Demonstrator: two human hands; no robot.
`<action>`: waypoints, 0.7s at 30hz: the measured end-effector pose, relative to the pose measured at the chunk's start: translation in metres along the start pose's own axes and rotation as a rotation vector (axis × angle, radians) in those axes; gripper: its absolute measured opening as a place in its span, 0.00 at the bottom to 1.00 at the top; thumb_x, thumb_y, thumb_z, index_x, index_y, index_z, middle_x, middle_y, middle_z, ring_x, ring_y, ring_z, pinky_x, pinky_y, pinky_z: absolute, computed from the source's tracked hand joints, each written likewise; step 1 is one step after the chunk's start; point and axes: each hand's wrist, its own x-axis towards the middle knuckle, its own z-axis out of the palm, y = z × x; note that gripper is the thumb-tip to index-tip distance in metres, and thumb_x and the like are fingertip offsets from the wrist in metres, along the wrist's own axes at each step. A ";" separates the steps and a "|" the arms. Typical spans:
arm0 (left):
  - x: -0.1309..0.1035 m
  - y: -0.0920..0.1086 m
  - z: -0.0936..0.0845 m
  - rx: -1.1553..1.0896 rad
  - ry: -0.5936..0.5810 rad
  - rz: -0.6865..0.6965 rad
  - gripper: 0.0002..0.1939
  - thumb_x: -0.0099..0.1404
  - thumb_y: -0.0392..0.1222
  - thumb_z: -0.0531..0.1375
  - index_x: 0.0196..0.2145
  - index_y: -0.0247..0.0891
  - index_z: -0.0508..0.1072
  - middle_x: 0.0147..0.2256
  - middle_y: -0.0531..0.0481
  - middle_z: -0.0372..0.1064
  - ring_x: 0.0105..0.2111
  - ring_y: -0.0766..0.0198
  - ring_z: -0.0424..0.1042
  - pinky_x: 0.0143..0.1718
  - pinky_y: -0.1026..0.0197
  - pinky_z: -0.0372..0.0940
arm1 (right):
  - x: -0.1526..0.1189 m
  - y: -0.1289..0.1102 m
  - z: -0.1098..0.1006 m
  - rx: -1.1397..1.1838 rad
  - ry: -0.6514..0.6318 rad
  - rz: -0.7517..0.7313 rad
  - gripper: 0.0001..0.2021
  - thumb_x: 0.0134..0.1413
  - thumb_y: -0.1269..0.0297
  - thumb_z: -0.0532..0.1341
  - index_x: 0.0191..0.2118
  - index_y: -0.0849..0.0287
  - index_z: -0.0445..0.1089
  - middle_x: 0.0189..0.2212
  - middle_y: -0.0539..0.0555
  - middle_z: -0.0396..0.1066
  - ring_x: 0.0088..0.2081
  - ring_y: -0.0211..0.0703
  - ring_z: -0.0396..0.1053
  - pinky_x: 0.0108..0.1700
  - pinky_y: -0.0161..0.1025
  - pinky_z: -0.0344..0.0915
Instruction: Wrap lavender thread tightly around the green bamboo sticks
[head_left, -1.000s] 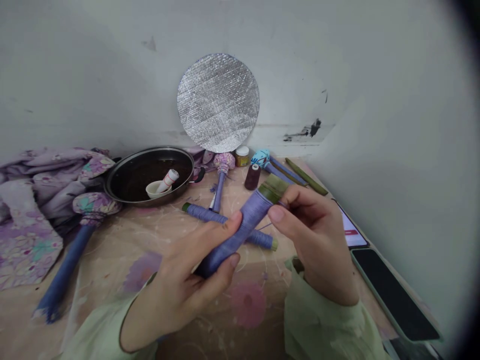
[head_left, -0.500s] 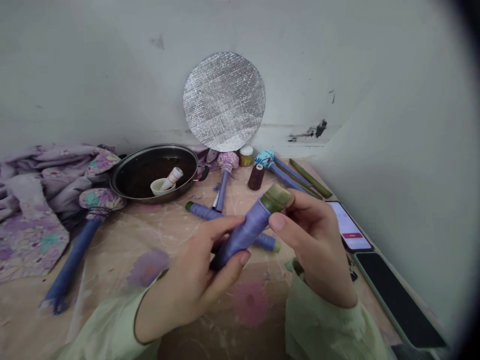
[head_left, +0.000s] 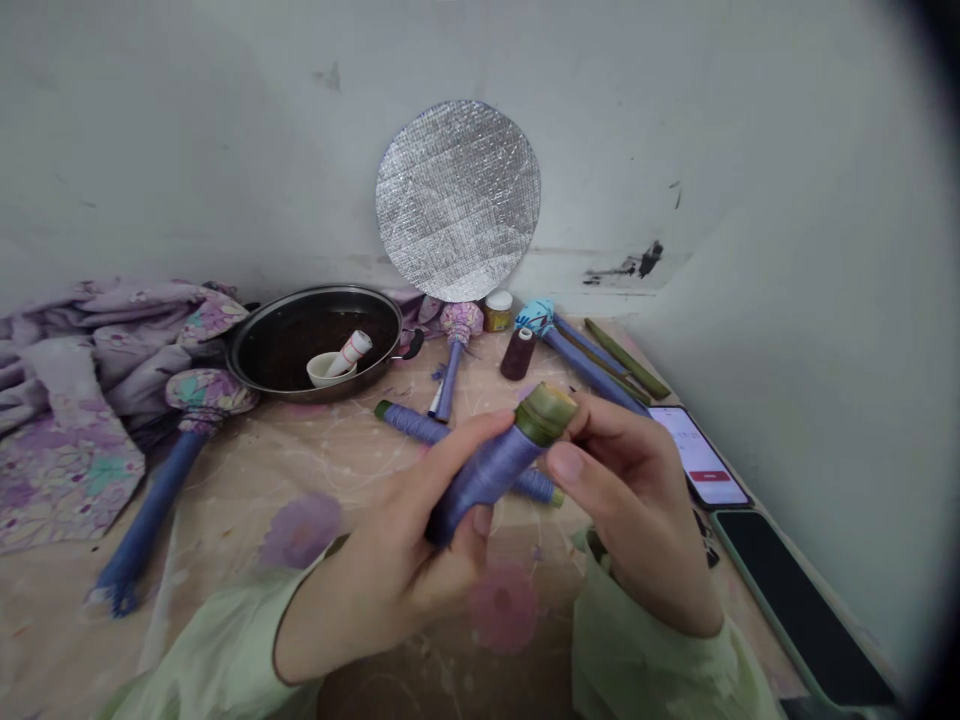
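Note:
My left hand (head_left: 390, 545) is wrapped round a thread-wound bamboo tube (head_left: 495, 465), tilted with its bare green end up and to the right. Blue-purple thread covers most of the tube, and my left index finger lies along it up to the green part. Close by that end is my right hand (head_left: 637, 500), its fingers bent and drawn together; whatever they pinch, if anything, is too small or hidden to make out. Behind the held tube, a second thread-wound tube (head_left: 412, 424) lies across the table, partly covered by my hands.
A black pan (head_left: 315, 290) holds a small white bowl (head_left: 321, 370). Nearby are a dark thread cone (head_left: 517, 356), a lidded jar (head_left: 498, 312), cloth-headed sticks (head_left: 154, 510) and floral fabric (head_left: 67, 430). Two phones (head_left: 802, 600) lie at the right edge. A silver disc (head_left: 459, 200) leans on the wall.
My left index finger has slid up the tube to its green end. The right thumb has shifted slightly down and away from the thread edge. The view has moved a little.

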 end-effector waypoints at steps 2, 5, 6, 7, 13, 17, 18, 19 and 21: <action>0.000 0.000 -0.002 -0.089 -0.010 -0.043 0.30 0.74 0.38 0.53 0.69 0.55 0.52 0.45 0.46 0.73 0.34 0.63 0.75 0.30 0.63 0.74 | -0.002 0.000 0.000 0.024 -0.017 -0.021 0.11 0.62 0.69 0.62 0.27 0.56 0.68 0.21 0.44 0.59 0.22 0.33 0.52 0.24 0.34 0.51; 0.000 -0.001 -0.004 -0.200 -0.001 -0.092 0.27 0.76 0.40 0.53 0.69 0.53 0.53 0.36 0.50 0.69 0.25 0.68 0.68 0.25 0.65 0.69 | -0.004 0.000 -0.002 0.022 0.001 -0.029 0.10 0.63 0.71 0.59 0.30 0.55 0.72 0.23 0.45 0.65 0.23 0.34 0.55 0.25 0.35 0.53; 0.001 -0.001 -0.005 -0.221 0.004 -0.100 0.27 0.76 0.41 0.53 0.69 0.53 0.54 0.35 0.51 0.68 0.23 0.69 0.66 0.23 0.66 0.67 | -0.004 0.000 -0.002 0.015 0.010 -0.033 0.10 0.63 0.72 0.59 0.31 0.55 0.72 0.24 0.45 0.66 0.24 0.34 0.56 0.25 0.35 0.54; 0.002 -0.001 -0.006 -0.235 0.008 -0.105 0.27 0.76 0.41 0.53 0.69 0.53 0.54 0.35 0.51 0.68 0.22 0.71 0.63 0.22 0.67 0.65 | -0.004 -0.001 -0.002 0.003 0.016 -0.036 0.10 0.63 0.72 0.58 0.31 0.55 0.72 0.23 0.46 0.66 0.24 0.34 0.57 0.25 0.35 0.54; 0.003 -0.003 -0.005 -0.225 0.017 -0.112 0.27 0.75 0.39 0.53 0.68 0.57 0.55 0.36 0.53 0.68 0.21 0.72 0.60 0.22 0.66 0.63 | -0.004 -0.007 0.001 -0.133 0.015 -0.060 0.10 0.61 0.75 0.59 0.31 0.55 0.72 0.26 0.45 0.73 0.23 0.32 0.61 0.23 0.33 0.54; 0.002 -0.005 -0.003 -0.107 0.059 -0.115 0.26 0.75 0.39 0.54 0.66 0.54 0.56 0.42 0.50 0.72 0.25 0.69 0.66 0.29 0.63 0.69 | -0.004 -0.008 0.004 -0.176 0.025 -0.079 0.10 0.62 0.75 0.59 0.31 0.55 0.72 0.25 0.45 0.74 0.23 0.31 0.63 0.22 0.32 0.55; 0.002 -0.005 -0.002 -0.060 0.070 -0.105 0.26 0.74 0.38 0.55 0.66 0.54 0.57 0.45 0.48 0.73 0.28 0.67 0.69 0.32 0.61 0.71 | -0.004 -0.008 0.005 -0.184 0.031 -0.081 0.10 0.62 0.74 0.59 0.31 0.56 0.72 0.25 0.45 0.74 0.23 0.32 0.64 0.23 0.32 0.56; 0.002 -0.006 -0.002 -0.011 0.083 -0.086 0.27 0.74 0.38 0.55 0.67 0.53 0.57 0.49 0.47 0.73 0.32 0.65 0.73 0.36 0.60 0.73 | -0.004 -0.008 0.005 -0.190 0.035 -0.082 0.10 0.62 0.74 0.59 0.30 0.56 0.71 0.25 0.45 0.74 0.23 0.32 0.64 0.23 0.32 0.57; 0.003 -0.007 -0.001 0.077 0.096 -0.036 0.29 0.72 0.37 0.56 0.68 0.53 0.56 0.58 0.45 0.71 0.45 0.59 0.77 0.46 0.55 0.74 | -0.003 -0.008 0.006 -0.199 0.043 -0.074 0.10 0.62 0.73 0.60 0.30 0.56 0.72 0.24 0.46 0.74 0.23 0.33 0.65 0.24 0.32 0.60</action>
